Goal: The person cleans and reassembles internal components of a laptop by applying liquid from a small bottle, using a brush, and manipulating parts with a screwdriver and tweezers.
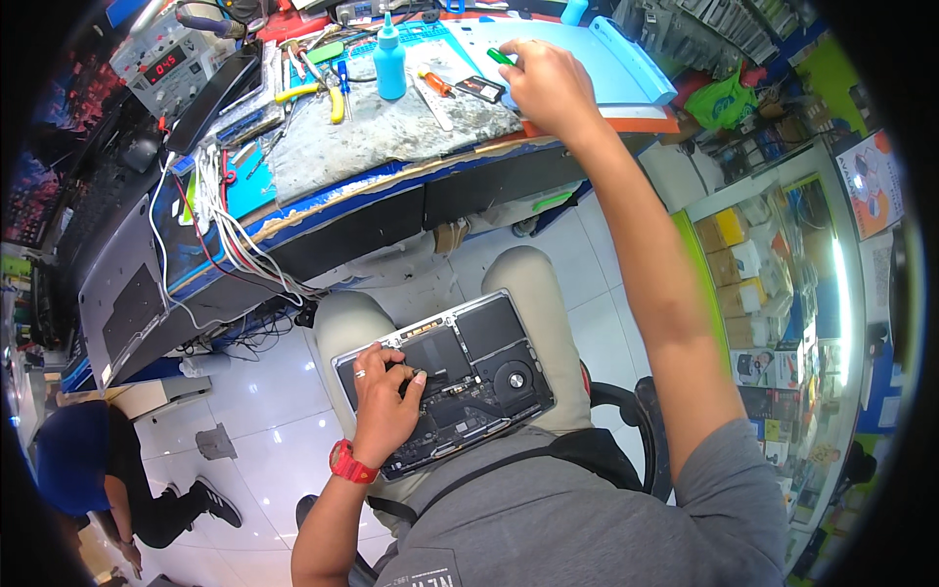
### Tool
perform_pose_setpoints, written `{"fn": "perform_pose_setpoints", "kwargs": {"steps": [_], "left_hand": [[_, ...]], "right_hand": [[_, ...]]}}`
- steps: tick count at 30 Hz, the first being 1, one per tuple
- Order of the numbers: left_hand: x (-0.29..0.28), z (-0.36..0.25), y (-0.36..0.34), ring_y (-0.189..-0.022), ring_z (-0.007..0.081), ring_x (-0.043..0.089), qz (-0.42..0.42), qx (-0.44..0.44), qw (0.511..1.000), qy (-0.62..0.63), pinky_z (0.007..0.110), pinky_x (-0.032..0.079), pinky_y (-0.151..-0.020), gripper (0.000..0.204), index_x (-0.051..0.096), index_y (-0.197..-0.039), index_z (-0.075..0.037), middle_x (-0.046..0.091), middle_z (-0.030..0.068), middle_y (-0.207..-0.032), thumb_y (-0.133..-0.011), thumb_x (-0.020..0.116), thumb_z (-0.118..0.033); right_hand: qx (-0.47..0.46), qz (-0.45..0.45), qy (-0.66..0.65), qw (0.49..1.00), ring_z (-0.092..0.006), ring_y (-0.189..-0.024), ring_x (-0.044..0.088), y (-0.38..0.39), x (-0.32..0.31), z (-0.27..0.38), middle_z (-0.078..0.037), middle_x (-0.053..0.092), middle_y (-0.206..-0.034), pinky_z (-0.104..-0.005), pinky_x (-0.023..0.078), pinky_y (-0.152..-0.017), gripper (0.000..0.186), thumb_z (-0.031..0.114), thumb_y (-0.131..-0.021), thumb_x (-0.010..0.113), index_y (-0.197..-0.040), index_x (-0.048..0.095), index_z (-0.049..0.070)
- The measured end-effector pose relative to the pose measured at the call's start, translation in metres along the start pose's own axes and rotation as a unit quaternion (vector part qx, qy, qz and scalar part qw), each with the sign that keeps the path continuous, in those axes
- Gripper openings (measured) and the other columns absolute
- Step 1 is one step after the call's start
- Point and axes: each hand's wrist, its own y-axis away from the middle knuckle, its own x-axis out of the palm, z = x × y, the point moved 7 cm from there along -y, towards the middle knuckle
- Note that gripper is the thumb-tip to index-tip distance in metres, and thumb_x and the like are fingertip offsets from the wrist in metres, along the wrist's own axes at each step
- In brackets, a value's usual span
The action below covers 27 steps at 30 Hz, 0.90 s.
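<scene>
An opened laptop base point(479, 391) lies across my lap, its black battery packs, circuit board and round fan exposed. My left hand point(386, 401), with a red watch at the wrist, rests over the laptop's left half. Its fingers are curled and the thumb and forefinger pinch together; anything between them is too small to make out. Far forward, my right arm stretches to the workbench, where my right hand point(548, 83) grips a small green-handled tool point(500, 57). The tool's tip cannot be made out. Under that hand lies a small black rectangular part point(479, 89).
The grey work mat point(362, 137) carries a light-blue bottle point(389, 64), yellow-handled pliers point(336, 104) and an orange-handled screwdriver point(436, 84). White cables point(220, 215) hang off the bench's left side. A glass display case point(773, 293) stands right. Another person point(127, 470) is at lower left.
</scene>
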Motion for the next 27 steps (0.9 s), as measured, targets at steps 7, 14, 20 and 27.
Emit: {"fn": "perform_pose_setpoints", "kwargs": {"steps": [7, 14, 20, 27], "left_hand": [[-0.002, -0.008, -0.001, -0.141, 0.0427, 0.050, -0.030, 0.023, 0.999, 0.025, 0.057, 0.030, -0.127, 0.015, 0.079, -0.106, -0.001, 0.064, 0.0152, -0.123, -0.099, 0.079, -0.014], [-0.001, -0.007, -0.004, -0.129, 0.0382, 0.058, -0.026, 0.014, 0.999, 0.016, 0.063, 0.024, -0.132, 0.014, 0.081, -0.105, -0.003, 0.064, 0.0140, -0.116, -0.097, 0.081, -0.015], [0.002, -0.004, -0.008, -0.129, 0.0383, 0.054, -0.027, 0.019, 0.999, -0.009, 0.056, 0.030, -0.127, 0.016, 0.080, -0.104, -0.001, 0.063, 0.0144, -0.120, -0.094, 0.082, -0.013], [-0.001, -0.005, -0.006, -0.134, 0.0402, 0.051, -0.026, -0.001, 1.000, -0.016, 0.057, 0.028, -0.127, 0.017, 0.080, -0.104, 0.000, 0.060, 0.0162, -0.126, -0.095, 0.082, -0.014]], "right_hand": [[-0.027, -0.042, 0.088, 0.995, -0.0398, -0.110, 0.076, -0.025, 0.035, -0.013, -0.016, 0.081, -0.123, -0.0509, 0.059, -0.102, 0.033, 0.022, -0.097, 0.078, -0.129, 0.083, 0.011], [-0.158, -0.072, -0.152, 0.973, -0.0425, -0.122, 0.070, -0.012, 0.052, 0.068, -0.021, 0.076, -0.128, -0.0488, 0.055, -0.106, 0.051, 0.032, -0.094, 0.085, -0.132, 0.073, 0.002], [-0.032, 0.021, -0.284, 0.958, -0.0478, -0.115, 0.073, -0.029, 0.067, 0.098, -0.031, 0.076, -0.120, -0.0515, 0.058, -0.098, 0.047, 0.025, -0.097, 0.082, -0.133, 0.070, -0.003], [-0.178, 0.085, -0.198, 0.960, -0.0478, -0.109, 0.073, 0.073, -0.016, 0.130, -0.029, 0.076, -0.112, -0.0548, 0.057, -0.093, 0.043, 0.026, -0.097, 0.079, -0.130, 0.072, -0.001]]}}
